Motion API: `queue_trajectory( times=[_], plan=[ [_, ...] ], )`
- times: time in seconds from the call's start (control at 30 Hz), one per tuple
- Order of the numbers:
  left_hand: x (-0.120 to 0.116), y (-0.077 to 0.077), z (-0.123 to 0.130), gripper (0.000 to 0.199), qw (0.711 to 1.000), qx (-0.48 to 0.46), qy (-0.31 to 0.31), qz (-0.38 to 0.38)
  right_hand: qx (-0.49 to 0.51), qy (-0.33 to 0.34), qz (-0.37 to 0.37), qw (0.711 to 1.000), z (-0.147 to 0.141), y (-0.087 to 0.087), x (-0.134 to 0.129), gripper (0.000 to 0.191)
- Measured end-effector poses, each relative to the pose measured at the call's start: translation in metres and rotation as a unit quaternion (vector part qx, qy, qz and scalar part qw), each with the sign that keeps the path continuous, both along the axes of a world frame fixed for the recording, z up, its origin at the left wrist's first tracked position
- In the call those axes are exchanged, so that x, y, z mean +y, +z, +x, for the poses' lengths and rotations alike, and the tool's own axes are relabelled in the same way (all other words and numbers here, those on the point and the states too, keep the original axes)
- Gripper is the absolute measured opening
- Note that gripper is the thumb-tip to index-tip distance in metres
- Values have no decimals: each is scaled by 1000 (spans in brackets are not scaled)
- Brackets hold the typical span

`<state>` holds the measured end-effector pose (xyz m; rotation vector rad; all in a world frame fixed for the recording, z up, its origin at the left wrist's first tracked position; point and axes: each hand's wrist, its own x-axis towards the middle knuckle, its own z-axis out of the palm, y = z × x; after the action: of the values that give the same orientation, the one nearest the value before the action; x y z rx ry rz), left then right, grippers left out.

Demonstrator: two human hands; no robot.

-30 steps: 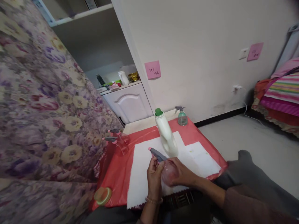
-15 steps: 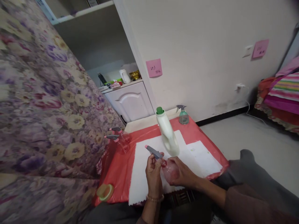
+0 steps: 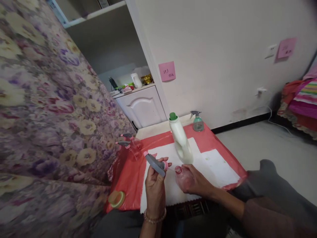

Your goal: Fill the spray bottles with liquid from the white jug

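Note:
My left hand [image 3: 155, 188] is closed on a grey and pink spray head [image 3: 155, 164], held just left of the bottle's mouth. A thin tube seems to run from its pink collar toward that mouth; I cannot tell whether its end is inside. My right hand [image 3: 198, 181] grips a clear pink spray bottle [image 3: 185, 180], tilted with its open neck toward the left hand. Behind them a white jug [image 3: 181, 140] with a green piece at its mouth stands on the white cloth [image 3: 170, 195].
Two pink spray bottles [image 3: 133, 152] stand at the table's left side, and a green one [image 3: 198, 124] at the back right. A yellow-green lid-like thing [image 3: 117, 199] lies at the front left of the red table cover [image 3: 128, 191]. A floral curtain [image 3: 61, 132] hangs at the left.
The spray head has come off the pink bottle's neck and moved left with my left hand. My right hand keeps its hold on the bottle. The view has shifted slightly.

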<state>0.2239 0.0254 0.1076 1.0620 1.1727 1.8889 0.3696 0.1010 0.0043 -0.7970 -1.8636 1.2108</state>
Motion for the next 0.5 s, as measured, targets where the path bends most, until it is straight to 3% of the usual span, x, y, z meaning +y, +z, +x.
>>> queue_trajectory(
  times=[0.3,0.5],
  plan=[
    [-9,3,7,26,998,24,-54,38,11,33,-14,999,4,-30,7,81],
    [-30,23,2,29,993,67,-61,78,1,34,-12,999,7,-38,9,79]
  ],
)
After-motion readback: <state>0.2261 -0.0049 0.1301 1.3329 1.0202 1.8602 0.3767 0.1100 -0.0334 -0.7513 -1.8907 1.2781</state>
